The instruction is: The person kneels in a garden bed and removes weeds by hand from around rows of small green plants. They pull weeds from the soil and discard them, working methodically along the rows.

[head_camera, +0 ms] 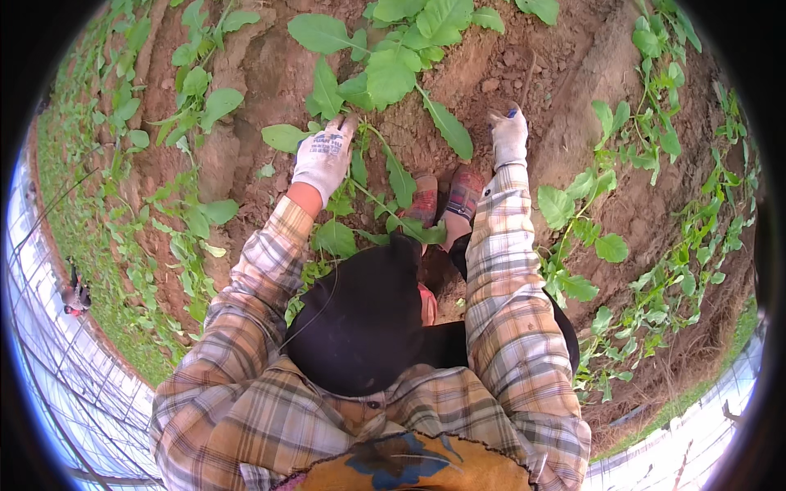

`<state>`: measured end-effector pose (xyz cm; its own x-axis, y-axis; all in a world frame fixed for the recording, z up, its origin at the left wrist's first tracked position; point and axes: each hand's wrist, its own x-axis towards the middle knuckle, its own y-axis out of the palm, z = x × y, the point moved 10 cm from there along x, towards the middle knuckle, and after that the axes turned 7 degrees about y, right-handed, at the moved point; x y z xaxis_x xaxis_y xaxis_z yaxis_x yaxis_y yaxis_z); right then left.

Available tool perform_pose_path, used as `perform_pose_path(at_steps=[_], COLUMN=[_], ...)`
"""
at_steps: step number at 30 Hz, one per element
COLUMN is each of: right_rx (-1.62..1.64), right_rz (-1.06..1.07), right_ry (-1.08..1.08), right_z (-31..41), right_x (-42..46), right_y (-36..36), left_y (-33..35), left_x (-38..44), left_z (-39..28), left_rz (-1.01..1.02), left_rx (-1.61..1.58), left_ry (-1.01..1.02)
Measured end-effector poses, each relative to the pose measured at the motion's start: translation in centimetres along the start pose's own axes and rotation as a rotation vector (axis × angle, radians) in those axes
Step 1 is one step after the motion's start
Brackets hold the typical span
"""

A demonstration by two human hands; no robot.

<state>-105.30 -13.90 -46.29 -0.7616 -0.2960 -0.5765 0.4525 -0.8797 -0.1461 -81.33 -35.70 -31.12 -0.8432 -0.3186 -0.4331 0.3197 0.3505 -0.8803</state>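
Note:
My left hand (324,153), in a white work glove with blue print, reaches into the base of a large leafy green plant (393,67); its fingertips lie among the stems, and whether they grip one cannot be told. My right hand (509,136), in a similar glove, is closed around something at the right of that plant. A thin brown rod or tool shaft (529,77) extends from the fingers over the loose reddish soil (494,73). What its far end is cannot be made out. Long toothed leaves (399,175) hang between my hands, above my patterned shoes (463,191).
Rows of leafy plants stand at left (196,215) and right (577,208), with soil furrows between them. My knees in black trousers (356,325) are bent close below my hands. Far left, another person (76,297) is near the greenhouse wall (73,380).

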Motion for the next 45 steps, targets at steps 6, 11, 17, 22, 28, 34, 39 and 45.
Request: perform_pose_path(at_steps=[6,11,17,22,28,34,39,45], right_rx=[-0.092,-1.101,-1.050,-1.146,-1.145,-0.797,-1.032,-0.789], right_rz=[0.537,0.468,0.383,0.393,0.487,0.384,0.432,0.598], right_ry=[-0.030,-0.364,-0.430,-0.429,-0.307,-0.295,-0.352,-0.079], right_z=[2.9,7.3,7.3,6.3,5.7,5.9,12.3,18.0], right_x=[-6.1,-11.7,-12.6,-12.8,-12.7,-13.7,-10.8,2.0], right_y=[12.1,19.9,20.2,20.6,20.4,15.9,11.6,-17.5], left_y=[0.0,0.1,0.1,0.0,-0.8,-3.1,-5.5,-6.8], left_x=[-0.1,-0.4,-0.7,-0.4,0.1,-1.4,-5.5,-6.4], left_z=[-0.3,-0.4,-0.8,-1.0,-0.7,-1.2,-1.4,-6.4], left_rz=[0.017,0.017,-0.029,-0.006,-0.036,-0.110,-0.211,-0.269], left_rx=[-0.076,-0.064,-0.054,-0.090,-0.020,-0.096,-0.071,-0.299], left_ry=[-0.059,-0.078,-0.049,-0.037,-0.014,0.053,0.132,0.282])
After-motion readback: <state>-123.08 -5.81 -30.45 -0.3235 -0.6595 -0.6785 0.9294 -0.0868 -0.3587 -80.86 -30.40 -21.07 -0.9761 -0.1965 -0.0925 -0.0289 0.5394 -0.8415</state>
